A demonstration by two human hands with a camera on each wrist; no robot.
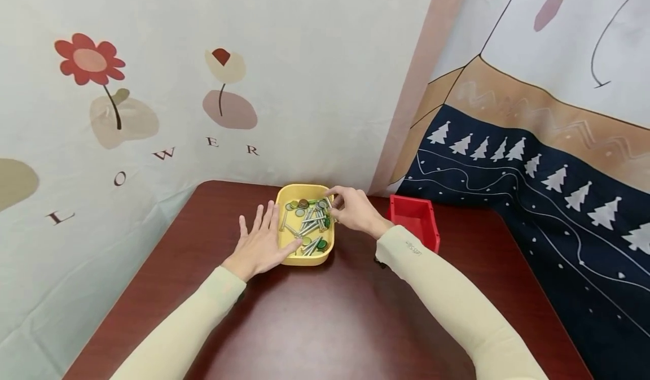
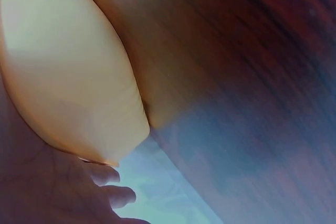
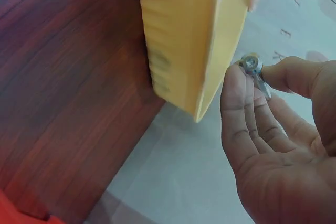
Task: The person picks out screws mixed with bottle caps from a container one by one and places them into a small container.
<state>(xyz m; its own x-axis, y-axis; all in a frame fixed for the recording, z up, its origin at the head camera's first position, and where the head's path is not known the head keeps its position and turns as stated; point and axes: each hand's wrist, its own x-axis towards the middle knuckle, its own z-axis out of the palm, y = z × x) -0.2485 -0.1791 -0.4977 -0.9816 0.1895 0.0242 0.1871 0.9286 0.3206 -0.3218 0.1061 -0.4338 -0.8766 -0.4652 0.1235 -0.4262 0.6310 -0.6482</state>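
A yellow tray (image 1: 305, 260) stands at the back of the table, holding long silver screws (image 1: 311, 220) and several round green, brown and grey caps (image 1: 303, 203). My left hand (image 1: 261, 244) lies spread along the tray's left side, its fingers straight and its thumb over the near left rim. Over the right rim, my right hand (image 1: 354, 209) pinches a silver screw (image 3: 252, 65) between thumb and fingertips. The screw's round recessed head faces the right wrist camera. In the left wrist view, the tray's wall hides part of the left hand (image 2: 47, 192).
A red bin (image 1: 415, 217) sits on the brown table (image 1: 325, 323) to the right of the tray, partly behind the right wrist. A pale printed cloth (image 1: 315, 86) hangs behind the table, and a dark blue tree-patterned cloth (image 1: 487, 182) hangs at the right.
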